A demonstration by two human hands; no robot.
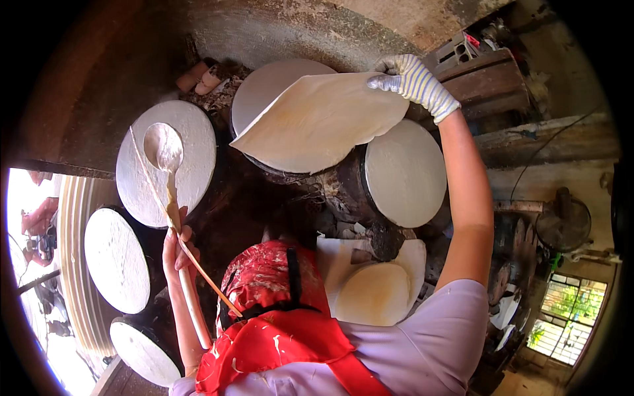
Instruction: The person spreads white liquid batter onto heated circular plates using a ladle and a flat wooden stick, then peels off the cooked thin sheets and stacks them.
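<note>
My right hand [411, 78], in a striped white glove, pinches the edge of a thin pale round sheet [320, 119] and holds it up, tilted, over a round white cooking surface [261, 82]. My left hand [176, 247] is bare and grips the handle of a ladle [164, 150] together with a thin stick [150, 181]. The ladle's bowl rests on another round white surface [191, 142] to the left.
More round white surfaces sit at the right [404, 173], left [117, 259] and lower left [142, 353]. A stack of pale sheets [373, 294] lies close to my body. A red head cloth [271, 290] fills the lower middle. Bricks [198, 78] lie at the back, a fan [561, 224] at the right.
</note>
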